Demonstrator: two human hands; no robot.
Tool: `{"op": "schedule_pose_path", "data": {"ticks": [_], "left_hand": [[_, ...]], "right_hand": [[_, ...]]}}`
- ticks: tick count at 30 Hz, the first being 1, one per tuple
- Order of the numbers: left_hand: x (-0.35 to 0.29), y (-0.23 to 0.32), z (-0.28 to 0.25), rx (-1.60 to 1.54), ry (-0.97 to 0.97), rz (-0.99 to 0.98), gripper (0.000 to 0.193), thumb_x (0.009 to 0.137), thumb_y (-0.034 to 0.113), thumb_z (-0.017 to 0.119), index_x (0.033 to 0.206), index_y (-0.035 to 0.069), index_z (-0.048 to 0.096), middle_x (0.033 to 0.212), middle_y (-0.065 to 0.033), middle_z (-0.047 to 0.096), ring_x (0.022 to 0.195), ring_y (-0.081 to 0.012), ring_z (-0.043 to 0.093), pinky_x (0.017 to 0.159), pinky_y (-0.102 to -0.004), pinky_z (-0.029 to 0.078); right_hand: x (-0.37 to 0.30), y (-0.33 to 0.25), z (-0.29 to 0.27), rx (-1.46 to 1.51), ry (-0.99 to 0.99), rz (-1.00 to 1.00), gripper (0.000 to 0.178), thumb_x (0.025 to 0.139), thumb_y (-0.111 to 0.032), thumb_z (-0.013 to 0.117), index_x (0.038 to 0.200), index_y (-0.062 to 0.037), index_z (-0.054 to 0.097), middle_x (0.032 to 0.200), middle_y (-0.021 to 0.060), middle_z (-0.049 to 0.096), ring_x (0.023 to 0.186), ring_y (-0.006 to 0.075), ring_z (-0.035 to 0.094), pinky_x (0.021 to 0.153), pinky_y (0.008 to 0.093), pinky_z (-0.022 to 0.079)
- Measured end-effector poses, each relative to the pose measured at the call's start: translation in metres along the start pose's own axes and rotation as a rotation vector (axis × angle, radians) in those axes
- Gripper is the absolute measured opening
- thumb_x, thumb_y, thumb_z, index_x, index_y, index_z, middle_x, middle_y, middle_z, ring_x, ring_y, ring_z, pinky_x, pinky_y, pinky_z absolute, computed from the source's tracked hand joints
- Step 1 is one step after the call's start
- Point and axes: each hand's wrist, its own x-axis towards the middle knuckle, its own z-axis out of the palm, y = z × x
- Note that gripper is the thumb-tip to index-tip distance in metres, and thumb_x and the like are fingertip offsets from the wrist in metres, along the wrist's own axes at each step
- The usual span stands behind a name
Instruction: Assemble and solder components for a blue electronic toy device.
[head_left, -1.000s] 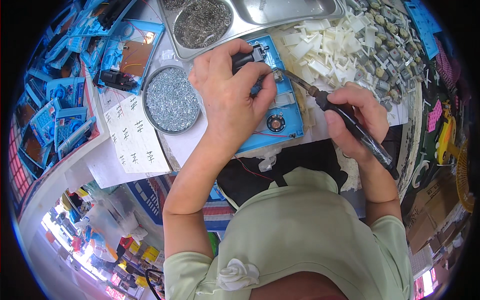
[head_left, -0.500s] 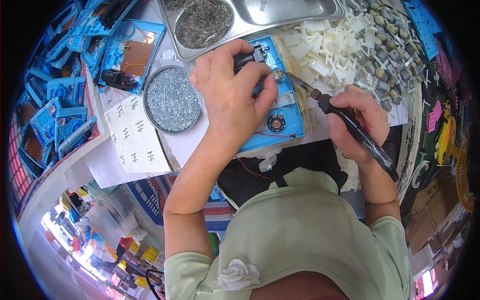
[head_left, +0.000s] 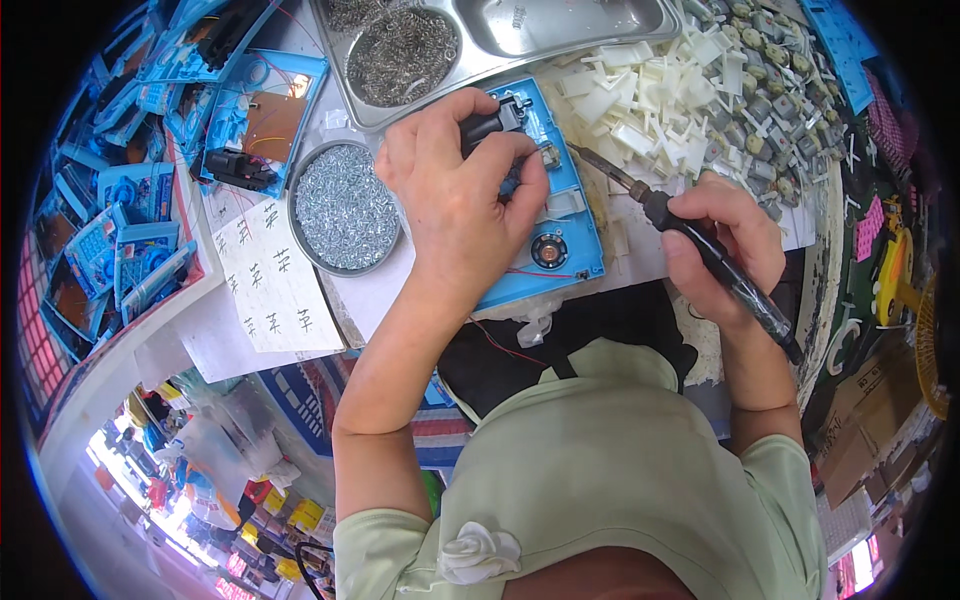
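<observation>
My left hand (head_left: 450, 200) lies over a blue plastic toy casing (head_left: 560, 262). Its thumb and forefinger are pinched together, and what they grip is hidden. A black part (head_left: 482, 128) shows beside the fingers, in the upper part of the casing. Just right of the fingertips sits a small metal part (head_left: 549, 156). A round speaker (head_left: 550, 251) is set in the lower end of the casing. My right hand (head_left: 725, 250) is closed round the dark handle of a soldering iron (head_left: 715, 255), held at a slant. Its thin tip points at the metal part, a little apart from it.
A round dish of small screws (head_left: 347, 207) stands left of my left hand. Metal springs (head_left: 402, 57) fill part of a steel tray (head_left: 480, 75) behind. White plastic pieces (head_left: 640, 110) and small motors (head_left: 770, 110) are heaped at right. Several blue casings (head_left: 140, 250) lie at left.
The soldering iron's tip has drawn slightly to the right, away from the metal part. My left hand keeps its pinch over the casing.
</observation>
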Motion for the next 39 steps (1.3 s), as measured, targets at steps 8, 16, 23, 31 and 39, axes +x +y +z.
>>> {"op": "schedule_pose_path", "data": {"ticks": [8,16,23,31,39], "left_hand": [[-0.001,0.0,-0.004,-0.074,0.017,-0.017,0.017,0.07,0.013,0.082,0.086,0.016,0.077,0.116,-0.0081,0.064,0.093,-0.0232,0.051,0.086,-0.037,0.036],[0.0,0.006,-0.007,0.027,-0.079,0.062,0.015,0.07,0.017,0.079,0.084,0.017,0.075,0.118,-0.0076,0.059,0.107,-0.0281,0.051,0.093,-0.0418,0.033],[0.005,0.008,-0.009,0.044,-0.124,0.096,0.015,0.069,0.017,0.078,0.083,0.018,0.074,0.117,-0.0073,0.059,0.109,-0.0304,0.05,0.096,-0.0435,0.031],[0.007,0.009,-0.012,0.05,-0.153,0.096,0.013,0.07,0.017,0.077,0.082,0.018,0.074,0.118,-0.0075,0.059,0.111,-0.0316,0.05,0.097,-0.044,0.031],[0.009,0.011,-0.012,0.066,-0.166,0.1,0.014,0.069,0.018,0.077,0.083,0.018,0.073,0.119,-0.0071,0.059,0.112,-0.0319,0.05,0.098,-0.0448,0.03]], "right_hand": [[0.0,0.002,0.0,0.014,0.014,-0.028,0.024,0.083,-0.009,0.078,0.102,-0.0014,0.066,0.073,0.0058,0.062,0.058,0.0143,0.055,0.051,0.0254,0.04],[-0.001,0.0,-0.002,0.029,0.006,-0.031,0.024,0.084,-0.01,0.077,0.103,-0.0011,0.066,0.073,0.006,0.062,0.058,0.015,0.055,0.051,0.0258,0.04],[-0.004,0.002,0.0,0.016,-0.004,-0.04,0.024,0.083,-0.01,0.077,0.102,-0.001,0.066,0.072,0.0069,0.063,0.056,0.0169,0.056,0.051,0.0269,0.042],[-0.004,-0.001,0.0,0.025,-0.048,-0.002,0.025,0.08,-0.008,0.077,0.102,-0.0011,0.067,0.073,0.0082,0.065,0.057,0.0188,0.059,0.052,0.0286,0.045],[-0.003,-0.001,0.003,0.006,-0.059,-0.038,0.025,0.078,-0.006,0.078,0.1,-0.0009,0.067,0.073,0.0084,0.065,0.057,0.02,0.059,0.053,0.0297,0.046]]}}
